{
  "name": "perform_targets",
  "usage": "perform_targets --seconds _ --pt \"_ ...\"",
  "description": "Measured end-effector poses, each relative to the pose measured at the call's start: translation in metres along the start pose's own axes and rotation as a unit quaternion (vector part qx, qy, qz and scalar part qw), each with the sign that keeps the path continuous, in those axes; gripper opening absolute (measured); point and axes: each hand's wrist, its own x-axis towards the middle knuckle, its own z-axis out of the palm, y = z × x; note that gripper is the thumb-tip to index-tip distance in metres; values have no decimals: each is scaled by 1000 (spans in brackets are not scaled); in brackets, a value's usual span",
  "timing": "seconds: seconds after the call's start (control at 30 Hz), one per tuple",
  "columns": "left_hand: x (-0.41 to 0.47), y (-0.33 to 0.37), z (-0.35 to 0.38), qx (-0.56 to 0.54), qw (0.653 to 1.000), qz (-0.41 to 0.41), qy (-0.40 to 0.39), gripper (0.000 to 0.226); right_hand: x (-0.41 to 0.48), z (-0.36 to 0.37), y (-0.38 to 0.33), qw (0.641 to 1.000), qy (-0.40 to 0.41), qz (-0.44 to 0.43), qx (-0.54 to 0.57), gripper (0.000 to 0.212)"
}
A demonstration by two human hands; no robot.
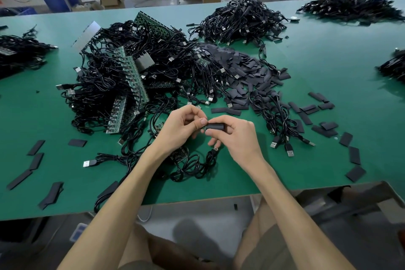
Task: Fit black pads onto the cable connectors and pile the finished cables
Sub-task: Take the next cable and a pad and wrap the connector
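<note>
— So, the hands?
— Both curled, meeting low over the tabletop (317, 61). The right hand (236, 136) pinches a black pad (215, 126). The left hand (184, 124) pinches the connector (204, 128), mostly hidden, at the pad's open end, thumb touching the pad.
— And the cable?
— The cable (197, 164) lies looped on the tabletop just beneath them.
— Farther out?
— Loose pads (241, 66) are heaped right of centre, against a big tangle (105, 76) of cables and green boards (131, 72). Behind that lies a far pile (238, 22) of cables.

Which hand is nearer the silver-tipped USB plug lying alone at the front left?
Left. The left hand is right of the USB plug and farther back; the right hand is beyond it, farther right.
</note>
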Motion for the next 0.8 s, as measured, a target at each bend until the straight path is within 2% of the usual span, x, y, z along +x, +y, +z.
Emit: perform_targets --seconds 0.2,0.43,0.67,0.8 --pt "-1 0 -1 -18 1000 1 -13 19 0 2 2 1000 -6 0 -22 19" --pt "-3 6 0 22 1000 17 1 23 0 1 1 1000 -5 -11 -13 18" --pt "-5 19 -3 123 990 33 59 27 1 1 3 1000 8 -6 -14 13" --pt "-6 30 -19 223 974 42 18 24 1 -1 3 1000 18 0 -9 11"
